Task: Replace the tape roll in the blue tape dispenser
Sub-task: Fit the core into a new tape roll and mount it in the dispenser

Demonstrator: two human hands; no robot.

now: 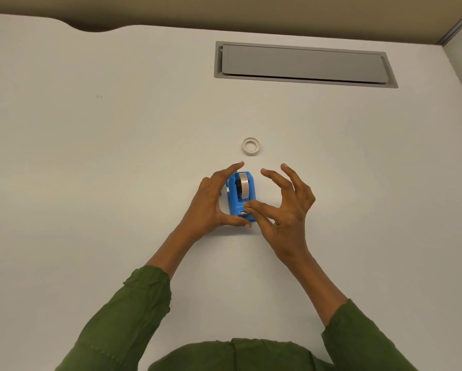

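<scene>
Nearest the camera are two green sleeves, with the person's forearms reaching forward over a white desk.

The blue tape dispenser stands on the desk between the two hands, its cutter end toward the person. A tape roll sits in its cradle, with the tape band running down toward the cutter.

The left hand cups the dispenser's left side. Its thumb curls around the near end of the base and its fingers arch past the far end, so the grip is closed on the dispenser.

The right hand is at the dispenser's right side. Its thumb and forefinger meet at the cutter end, on or just above the blue body. Whether they pinch the tape end cannot be told. The other fingers are spread and lifted clear of the dispenser.

A second, whitish ring-shaped roll lies flat on the desk just beyond the dispenser, apart from both hands.

Farther back, a grey rectangular hatch is set flush into the desk surface. A beige partition runs along the far edge.
</scene>
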